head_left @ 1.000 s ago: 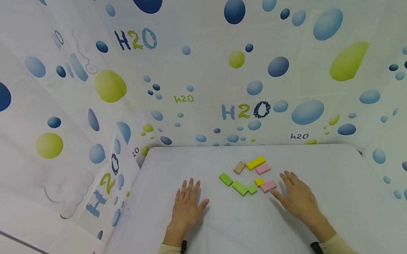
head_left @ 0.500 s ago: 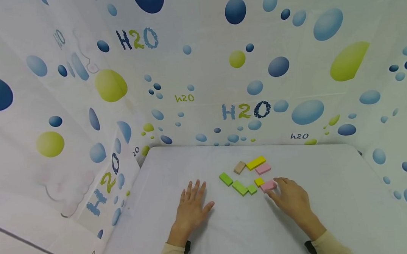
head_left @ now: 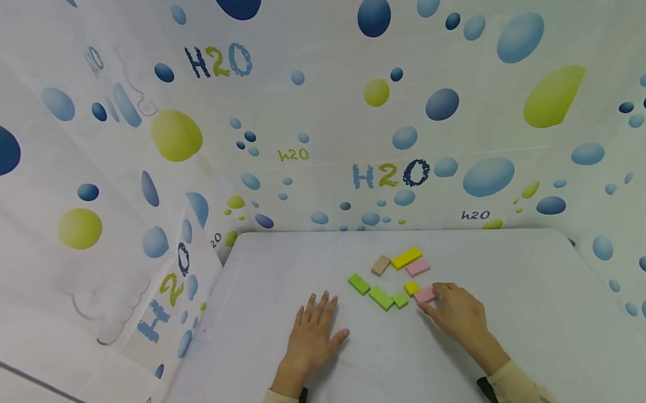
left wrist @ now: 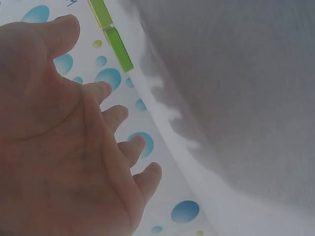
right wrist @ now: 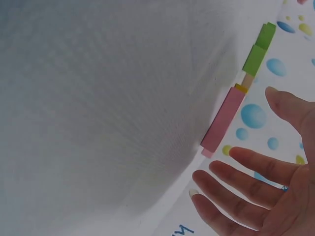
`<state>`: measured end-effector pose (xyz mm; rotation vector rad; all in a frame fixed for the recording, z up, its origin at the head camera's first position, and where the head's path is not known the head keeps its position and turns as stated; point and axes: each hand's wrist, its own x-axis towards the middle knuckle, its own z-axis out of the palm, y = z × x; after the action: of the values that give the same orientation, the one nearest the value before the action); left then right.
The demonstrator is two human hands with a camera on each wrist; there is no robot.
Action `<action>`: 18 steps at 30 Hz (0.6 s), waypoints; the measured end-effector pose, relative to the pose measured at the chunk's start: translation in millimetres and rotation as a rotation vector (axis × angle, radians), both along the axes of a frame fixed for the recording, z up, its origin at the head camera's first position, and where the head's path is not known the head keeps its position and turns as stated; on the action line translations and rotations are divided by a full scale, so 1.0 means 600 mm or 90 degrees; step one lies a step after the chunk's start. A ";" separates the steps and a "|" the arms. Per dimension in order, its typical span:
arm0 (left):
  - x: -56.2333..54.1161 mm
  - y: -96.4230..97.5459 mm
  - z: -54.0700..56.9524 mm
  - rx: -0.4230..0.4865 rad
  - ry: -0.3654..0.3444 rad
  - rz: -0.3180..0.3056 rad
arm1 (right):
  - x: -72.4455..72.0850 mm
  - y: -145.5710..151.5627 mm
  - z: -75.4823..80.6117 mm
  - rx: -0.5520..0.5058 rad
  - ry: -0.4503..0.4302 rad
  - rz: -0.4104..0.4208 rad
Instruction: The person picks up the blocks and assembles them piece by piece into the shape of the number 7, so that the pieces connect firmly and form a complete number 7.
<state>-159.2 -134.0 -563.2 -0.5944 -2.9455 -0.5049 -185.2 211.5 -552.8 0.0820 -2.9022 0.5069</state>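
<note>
**Between the fingertips of the right grip [head_left: 460,316]: near pink block [head_left: 426,295], unclamped**

The right grip is poised low over the worktop [head_left: 523,313], thumb and fingers spread. The near pink block lies in that gap; the right wrist view shows no digits closed around it. Light fingertip contact cannot be confirmed. Thumb on the near side, forefinger on the far side: an arrangement apparently suited to a pinch.

Left of the right grip, a small yellow block [head_left: 411,288] adjoins the near pink block. Next come a small green block [head_left: 400,300], a middle green block [head_left: 381,298] and an outer green block [head_left: 359,283], spanning toward the left grip [head_left: 311,340]. Ahead of both grips lie a tan block [head_left: 380,265], a long yellow block [head_left: 407,258] and a far pink block [head_left: 417,267]. Flat placement probably keeps each piece stable.

The left grip holds nothing, fingers extended, apart from the blocks; this position seemingly leaves the right grip room.
</note>
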 end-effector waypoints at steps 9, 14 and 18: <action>0.011 0.013 0.007 -0.035 -0.027 0.001 | -0.007 -0.009 -0.004 -0.009 -0.032 -0.001; 0.012 0.014 0.002 -0.027 -0.021 -0.004 | -0.010 -0.010 -0.004 -0.008 -0.013 0.007; 0.009 0.013 -0.013 -0.032 -0.005 -0.005 | -0.013 -0.011 -0.002 -0.005 -0.008 0.009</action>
<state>-153.9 -126.2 -571.3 -0.6113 -2.9726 -0.4354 -192.7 204.7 -553.9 0.0989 -2.9141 0.5232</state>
